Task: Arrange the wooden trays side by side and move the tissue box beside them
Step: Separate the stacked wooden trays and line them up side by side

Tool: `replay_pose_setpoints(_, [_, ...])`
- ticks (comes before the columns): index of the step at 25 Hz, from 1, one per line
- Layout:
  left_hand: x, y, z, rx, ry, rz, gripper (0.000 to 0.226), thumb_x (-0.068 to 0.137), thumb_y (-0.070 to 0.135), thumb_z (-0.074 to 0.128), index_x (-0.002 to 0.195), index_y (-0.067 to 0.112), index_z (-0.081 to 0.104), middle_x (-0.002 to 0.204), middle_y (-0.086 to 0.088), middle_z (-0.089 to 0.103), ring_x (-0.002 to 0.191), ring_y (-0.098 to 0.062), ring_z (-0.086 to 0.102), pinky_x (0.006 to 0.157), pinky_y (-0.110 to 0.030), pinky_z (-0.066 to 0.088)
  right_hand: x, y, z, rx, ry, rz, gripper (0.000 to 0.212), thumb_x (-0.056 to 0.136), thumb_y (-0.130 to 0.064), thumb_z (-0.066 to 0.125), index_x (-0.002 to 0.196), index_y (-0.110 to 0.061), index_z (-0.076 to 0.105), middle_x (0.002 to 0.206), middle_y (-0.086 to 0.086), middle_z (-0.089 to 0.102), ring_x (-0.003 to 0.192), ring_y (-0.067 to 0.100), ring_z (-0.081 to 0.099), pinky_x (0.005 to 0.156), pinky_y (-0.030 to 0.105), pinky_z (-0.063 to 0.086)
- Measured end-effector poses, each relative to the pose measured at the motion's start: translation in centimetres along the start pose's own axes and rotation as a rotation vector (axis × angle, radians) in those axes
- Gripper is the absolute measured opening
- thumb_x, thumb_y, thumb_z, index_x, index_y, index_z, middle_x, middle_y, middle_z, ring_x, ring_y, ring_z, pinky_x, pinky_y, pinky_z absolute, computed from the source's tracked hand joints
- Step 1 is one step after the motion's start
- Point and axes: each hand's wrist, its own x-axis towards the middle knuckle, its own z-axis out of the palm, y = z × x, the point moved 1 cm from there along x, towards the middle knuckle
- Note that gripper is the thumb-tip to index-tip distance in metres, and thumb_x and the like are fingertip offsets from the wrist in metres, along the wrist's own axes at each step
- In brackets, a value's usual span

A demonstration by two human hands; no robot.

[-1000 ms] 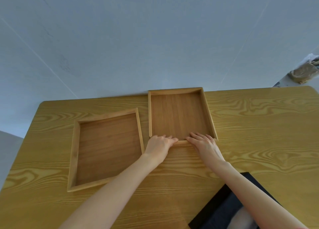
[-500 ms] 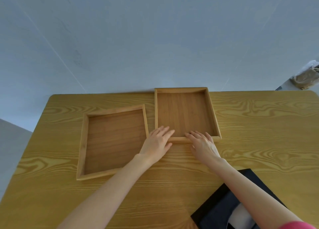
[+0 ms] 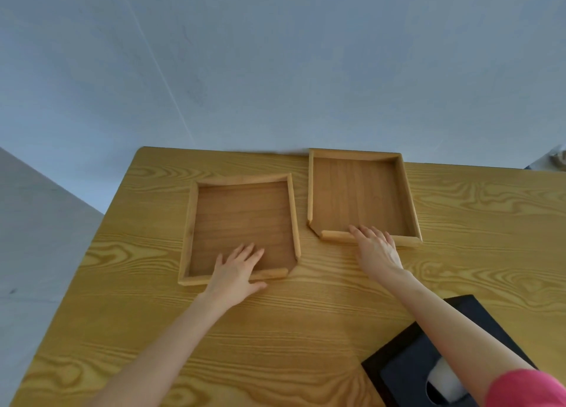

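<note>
Two shallow wooden trays lie on the table with a narrow gap between them. The left tray (image 3: 190,222) sits nearer to me; the right tray (image 3: 409,198) reaches the table's far edge. My left hand (image 3: 237,271) lies over the left tray's front rim, fingers spread inside and thumb outside on the table. My right hand (image 3: 376,247) rests on the right tray's front rim, fingertips just inside. The black tissue box (image 3: 407,373), with white tissue showing, stands at the near right, partly under my right forearm.
The wooden table (image 3: 306,330) meets a pale wall at its far edge. Its left edge drops off to a grey floor. Bare tabletop stretches right of the right tray and in front of both trays.
My left hand has left the right tray's front rim and moved left onto the left tray's front rim. My right hand stays on the right tray. The view has shifted.
</note>
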Motion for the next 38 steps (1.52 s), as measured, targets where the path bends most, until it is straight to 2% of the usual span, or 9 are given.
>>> replay_pose_setpoints(5, [0.8,-0.1,0.1,-0.033,0.054,0.031,0.056,0.089,0.038,0.049,0.140,0.028,0.028,0.155,-0.001,0.017,0.142,-0.020,0.011,0.115,-0.047,0.021,0.3,-0.2,0.3,0.005,0.015,0.026,0.055,0.095,-0.002,0.034,0.144,-0.023,0.024,0.153,0.005,0.029,0.142,0.024,0.019,0.119,0.041,0.011])
replay_pose_setpoints(11, [3.6,-0.6,-1.5,0.020,0.000,0.085,0.055,0.091,0.035,0.045,0.141,0.028,0.023,0.155,-0.001,0.013,0.143,-0.022,0.007,0.115,-0.049,0.018,0.8,0.2,0.4,0.003,0.061,-0.004,0.052,0.094,-0.001,0.036,0.140,-0.024,0.033,0.149,0.005,0.036,0.138,0.023,0.029,0.118,0.037,0.014])
replay_pose_setpoints(15, [6.0,-0.7,-3.1,0.027,-0.059,0.104,0.055,0.092,0.034,0.045,0.142,0.029,0.022,0.156,0.000,0.008,0.143,-0.020,0.004,0.114,-0.053,0.015,1.3,1.0,0.4,0.043,0.116,-0.032,0.053,0.092,0.001,0.039,0.137,-0.027,0.040,0.137,0.001,0.048,0.126,0.023,0.044,0.114,0.032,0.024])
replay_pose_setpoints(19, [8.4,-0.6,-4.5,0.061,-0.090,0.119,0.056,0.092,0.033,0.045,0.142,0.029,0.020,0.156,0.000,0.006,0.143,-0.021,0.003,0.113,-0.053,0.017,1.3,1.4,0.6,0.071,0.141,-0.047,0.053,0.091,0.000,0.043,0.135,-0.029,0.042,0.133,-0.002,0.051,0.121,0.023,0.047,0.104,0.030,0.035])
replay_pose_setpoints(23, [8.7,-0.8,-4.7,0.086,-0.100,0.127,0.057,0.091,0.033,0.045,0.142,0.029,0.019,0.156,-0.001,0.006,0.143,-0.021,0.004,0.113,-0.052,0.017,1.3,1.4,0.6,0.062,0.157,-0.052,0.053,0.090,-0.001,0.046,0.135,-0.030,0.043,0.134,-0.003,0.051,0.120,0.021,0.048,0.101,0.028,0.037])
replay_pose_setpoints(27, [8.5,-0.4,-4.8,0.066,-0.100,0.117,0.058,0.092,0.030,0.046,0.143,0.027,0.019,0.156,-0.003,0.006,0.143,-0.023,0.004,0.114,-0.051,0.017,1.3,1.2,0.5,0.062,0.154,-0.031,0.049,0.092,-0.003,0.043,0.134,-0.028,0.045,0.133,-0.002,0.052,0.121,0.023,0.048,0.104,0.029,0.035])
replay_pose_setpoints(30, [8.0,0.5,-5.3,0.096,-0.103,0.089,0.062,0.091,0.034,0.046,0.144,0.025,0.013,0.156,-0.005,0.006,0.143,-0.026,0.006,0.115,-0.051,0.012,1.4,0.8,0.0,0.006,0.082,-0.024,0.049,0.094,-0.007,0.041,0.139,-0.026,0.037,0.139,0.000,0.048,0.127,0.021,0.045,0.113,0.033,0.024])
replay_pose_setpoints(34, [6.3,2.1,-6.3,0.108,-0.042,0.081,0.071,0.090,0.040,0.045,0.145,0.024,0.003,0.157,-0.004,0.002,0.143,-0.027,0.003,0.116,-0.050,0.007,0.2,0.4,-1.3,-0.043,-0.002,-0.022,0.058,0.094,-0.018,0.045,0.145,-0.024,0.019,0.154,0.002,0.027,0.143,0.018,0.017,0.118,0.042,0.007])
replay_pose_setpoints(38, [3.7,3.3,-8.4,0.105,0.054,0.103,0.072,0.089,0.045,0.043,0.145,0.024,0.002,0.156,-0.003,0.000,0.143,-0.026,0.000,0.116,-0.049,0.003,-2.2,-0.7,-3.7,-0.026,0.038,-0.033,0.062,0.094,-0.024,0.048,0.146,-0.025,0.014,0.156,0.003,0.018,0.145,0.018,0.010,0.118,0.044,0.004])
